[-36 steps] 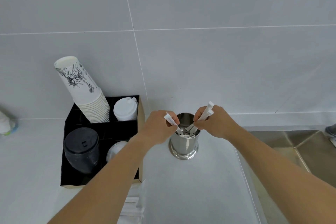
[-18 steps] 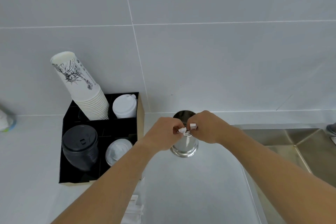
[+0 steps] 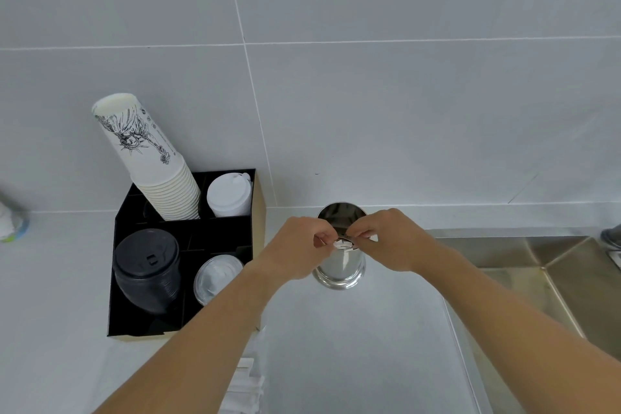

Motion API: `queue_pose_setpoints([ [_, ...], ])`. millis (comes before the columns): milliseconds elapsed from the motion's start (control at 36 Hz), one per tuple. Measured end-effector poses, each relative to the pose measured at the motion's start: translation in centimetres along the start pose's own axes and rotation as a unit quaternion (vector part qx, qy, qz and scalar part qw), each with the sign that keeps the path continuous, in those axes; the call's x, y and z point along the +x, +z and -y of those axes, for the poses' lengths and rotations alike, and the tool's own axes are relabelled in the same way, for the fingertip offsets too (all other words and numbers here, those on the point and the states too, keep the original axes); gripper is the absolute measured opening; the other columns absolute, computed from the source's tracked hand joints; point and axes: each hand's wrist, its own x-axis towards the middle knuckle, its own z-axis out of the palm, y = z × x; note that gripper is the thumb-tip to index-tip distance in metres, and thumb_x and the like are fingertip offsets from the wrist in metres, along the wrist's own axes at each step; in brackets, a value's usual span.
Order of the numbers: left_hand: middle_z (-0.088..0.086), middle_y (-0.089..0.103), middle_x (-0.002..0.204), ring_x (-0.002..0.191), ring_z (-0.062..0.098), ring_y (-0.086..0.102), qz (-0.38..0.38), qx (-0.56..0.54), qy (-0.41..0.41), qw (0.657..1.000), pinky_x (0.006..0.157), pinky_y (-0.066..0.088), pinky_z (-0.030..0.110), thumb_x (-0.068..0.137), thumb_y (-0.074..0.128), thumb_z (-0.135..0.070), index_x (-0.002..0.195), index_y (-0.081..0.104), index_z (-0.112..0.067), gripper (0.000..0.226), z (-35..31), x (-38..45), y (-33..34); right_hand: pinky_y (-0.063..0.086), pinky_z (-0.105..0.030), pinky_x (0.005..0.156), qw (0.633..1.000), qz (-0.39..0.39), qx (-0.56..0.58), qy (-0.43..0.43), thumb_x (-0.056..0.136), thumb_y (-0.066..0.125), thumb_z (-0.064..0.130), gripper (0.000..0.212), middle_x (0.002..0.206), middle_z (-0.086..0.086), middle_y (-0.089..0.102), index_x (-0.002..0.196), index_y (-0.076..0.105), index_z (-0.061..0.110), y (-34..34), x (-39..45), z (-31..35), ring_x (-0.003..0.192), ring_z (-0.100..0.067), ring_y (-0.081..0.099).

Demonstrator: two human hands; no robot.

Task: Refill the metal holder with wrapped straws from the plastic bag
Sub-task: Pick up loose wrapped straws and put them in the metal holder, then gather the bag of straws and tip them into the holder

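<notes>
A shiny metal holder [image 3: 340, 267] stands on the white counter near the wall. My left hand [image 3: 297, 250] and my right hand [image 3: 389, 242] meet over its front rim, fingers curled. Both pinch the white tops of wrapped straws [image 3: 343, 244] that stand inside the holder. The lower parts of the straws are hidden in the cup. The plastic bag of wrapped straws [image 3: 245, 390] lies on the counter at the bottom, partly behind my left forearm.
A black organiser box [image 3: 117, 323] sits to the left, with a tall stack of paper cups [image 3: 151, 158], white lids [image 3: 228, 195], black lids [image 3: 146, 267] and clear lids [image 3: 216, 274]. A steel sink [image 3: 524, 265] lies to the right.
My hands came together from the holder's sides to its front rim and pushed the straws down, so only their white tops show now.
</notes>
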Motion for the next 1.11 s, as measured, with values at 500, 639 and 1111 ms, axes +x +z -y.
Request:
queue_pose_setpoints([
  [500,-0.003,0.078,0.088,0.085,0.007,0.072,-0.091,-0.237,-0.141,0.957,0.077,0.054,0.018,0.086,0.071,-0.019,0.092,0.075,-0.026,0.010,3.8,-11.1,-2.8,0.055,-0.031,0.087,0.872,-0.089,0.449,0.174,0.092,0.065,0.021,0.016,0.097,-0.003,0.078,0.102,0.075,0.014,1.0,-6.0,0.3,0.094,-0.016,0.074],
  [639,0.005,0.078,0.092,0.085,0.018,0.074,-0.122,-0.365,-0.222,0.896,0.072,0.058,0.026,0.089,0.069,-0.018,0.093,0.078,-0.018,0.010,6.5,-16.2,-3.5,0.056,-0.033,0.082,0.825,-0.067,0.520,0.212,0.095,0.060,0.023,0.019,0.103,-0.004,0.078,0.103,0.074,0.012,4.0,-8.4,0.8,0.096,-0.020,0.074],
  [1111,0.013,0.070,0.099,0.091,0.028,0.066,-0.210,-0.418,-0.430,0.772,0.075,0.052,0.036,0.089,0.067,-0.015,0.105,0.069,-0.004,0.019,19.9,-30.8,-7.0,0.058,-0.035,0.078,0.766,-0.018,0.545,0.340,0.092,0.066,0.028,0.025,0.109,-0.007,0.075,0.108,0.071,0.009,17.5,-11.8,5.0,0.096,-0.023,0.073],
])
